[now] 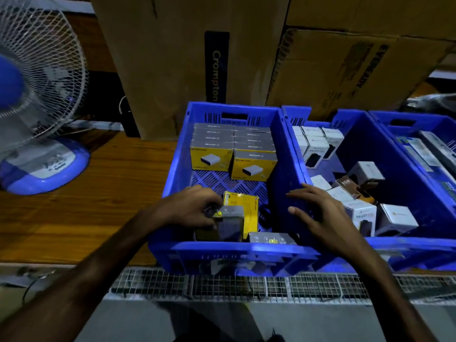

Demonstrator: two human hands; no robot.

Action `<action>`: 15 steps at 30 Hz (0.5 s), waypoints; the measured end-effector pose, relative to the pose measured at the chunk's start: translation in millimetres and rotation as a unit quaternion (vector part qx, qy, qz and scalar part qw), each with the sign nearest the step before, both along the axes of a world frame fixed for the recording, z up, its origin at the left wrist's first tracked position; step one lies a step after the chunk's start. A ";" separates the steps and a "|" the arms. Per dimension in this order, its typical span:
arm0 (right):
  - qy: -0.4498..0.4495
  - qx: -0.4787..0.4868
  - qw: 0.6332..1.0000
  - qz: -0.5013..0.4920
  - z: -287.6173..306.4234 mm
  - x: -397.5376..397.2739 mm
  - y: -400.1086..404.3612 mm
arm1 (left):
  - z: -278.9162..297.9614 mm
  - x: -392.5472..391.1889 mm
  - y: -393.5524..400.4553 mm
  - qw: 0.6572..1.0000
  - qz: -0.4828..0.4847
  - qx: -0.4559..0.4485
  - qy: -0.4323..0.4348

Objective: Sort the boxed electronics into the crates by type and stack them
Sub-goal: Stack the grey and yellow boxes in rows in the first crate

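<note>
Step, as judged: seat yellow box (222, 223) in left crate (172, 174) beside stacked rows (232, 149). Keep label orientation matched; press flush, no gap.

Left hand (195, 208): fingers curled, gripping yellow box at crate's near end.

Right hand (313, 211): fingers extended and spread, resting on wall between crates, holding nothing.

White boxes (362, 213) lie loose in middle crate (419, 193).

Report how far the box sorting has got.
Done: yellow boxes stand stacked in two rows at the back of the left crate. In hand: the left hand grips a yellow-and-grey box near the front; the right hand rests open on the crate wall. Left: loose white boxes lie jumbled in the middle crate.
</note>
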State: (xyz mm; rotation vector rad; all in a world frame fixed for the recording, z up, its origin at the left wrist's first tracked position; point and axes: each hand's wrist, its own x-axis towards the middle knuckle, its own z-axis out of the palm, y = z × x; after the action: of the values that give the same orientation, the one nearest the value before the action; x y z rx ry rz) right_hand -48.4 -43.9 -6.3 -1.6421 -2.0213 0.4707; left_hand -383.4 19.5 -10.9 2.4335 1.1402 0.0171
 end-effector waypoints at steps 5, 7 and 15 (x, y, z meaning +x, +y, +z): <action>0.030 0.017 0.999 0.007 9.1 -11.6 4.2 | 31.8 -27.8 0.2 0.974 0.135 -0.027 -0.182; 0.042 0.014 0.999 0.024 14.0 -24.3 5.5 | 33.6 -33.2 -2.2 0.943 0.182 -0.055 -0.273; 0.124 0.056 0.986 0.091 34.2 -62.0 16.5 | 5.9 -22.9 -15.6 0.810 0.225 -0.152 -0.520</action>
State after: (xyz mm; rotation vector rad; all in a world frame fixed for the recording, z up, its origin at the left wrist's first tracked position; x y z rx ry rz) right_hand -110.4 -27.4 27.9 -1.2700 -1.9785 0.5844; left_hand -406.3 3.9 -5.0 1.3940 0.9945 1.0778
